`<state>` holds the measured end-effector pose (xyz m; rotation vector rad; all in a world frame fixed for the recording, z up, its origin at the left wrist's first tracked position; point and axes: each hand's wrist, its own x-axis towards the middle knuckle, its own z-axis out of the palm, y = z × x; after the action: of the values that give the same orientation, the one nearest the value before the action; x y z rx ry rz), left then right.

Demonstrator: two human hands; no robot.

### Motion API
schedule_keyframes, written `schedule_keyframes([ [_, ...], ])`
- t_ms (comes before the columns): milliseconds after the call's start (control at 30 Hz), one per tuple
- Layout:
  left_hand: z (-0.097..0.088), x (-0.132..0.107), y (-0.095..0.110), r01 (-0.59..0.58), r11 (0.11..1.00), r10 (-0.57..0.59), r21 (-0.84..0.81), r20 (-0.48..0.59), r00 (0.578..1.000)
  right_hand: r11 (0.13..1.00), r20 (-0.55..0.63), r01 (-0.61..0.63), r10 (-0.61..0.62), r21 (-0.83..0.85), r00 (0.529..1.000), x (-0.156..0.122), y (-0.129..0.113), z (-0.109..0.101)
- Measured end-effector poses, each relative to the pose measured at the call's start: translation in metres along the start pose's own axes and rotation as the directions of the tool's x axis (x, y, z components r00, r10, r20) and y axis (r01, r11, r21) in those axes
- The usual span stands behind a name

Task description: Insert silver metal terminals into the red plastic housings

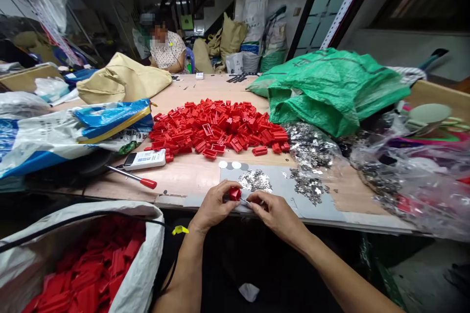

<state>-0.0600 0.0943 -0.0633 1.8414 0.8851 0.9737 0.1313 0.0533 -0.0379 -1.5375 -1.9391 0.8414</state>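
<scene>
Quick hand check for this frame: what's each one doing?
Left hand: closed, holding a red plastic part.
Right hand: closed, pinching a thin metallic-looking piece pointed at that part.

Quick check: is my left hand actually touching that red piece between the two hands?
Touching. The head view shows it: the thumb and fingers of the left hand grip the red piece, with no gap visible.

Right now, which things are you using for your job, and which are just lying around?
Seems part of the job:
- held red piece
- thin metal item
- red pile
- shiny metal bits

Probably just lying about:
- green sack
- beige bag
- blue-and-white bag
</scene>
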Motion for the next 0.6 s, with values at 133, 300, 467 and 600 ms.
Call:
schedule_keyframes([
  [133, 0.0011, 0.0008, -0.0002, 0.003, 1.000, -0.003, 0.001, 0.013, 1.000, 0.999, 0.006, 0.028, -0.028, -0.037, 1.000, 0.0038, -0.0010, 0.0009],
  [300, 0.0000, 0.0015, -0.0026, -0.020, 0.998, 0.018, 0.062, 0.024, 1.000, 0.995, 0.013, 0.069, -0.068, -0.071, 0.998, 0.0034, 0.0057, 0.0017],
  [467, -0.0003, 0.0016, -0.0051, -0.024, 0.995, 0.022, 0.102, 0.012, 1.000, 0.991, 0.014, 0.098, -0.097, -0.096, 0.995, 0.0035, 0.0078, 0.0033],
  [600, 0.0002, 0.0018, -0.0037, -0.008, 0.996, 0.006, 0.086, 0.026, 1.000, 0.984, 0.026, 0.100, -0.097, -0.146, 0.995, 0.0038, 0.0061, 0.0042],
])
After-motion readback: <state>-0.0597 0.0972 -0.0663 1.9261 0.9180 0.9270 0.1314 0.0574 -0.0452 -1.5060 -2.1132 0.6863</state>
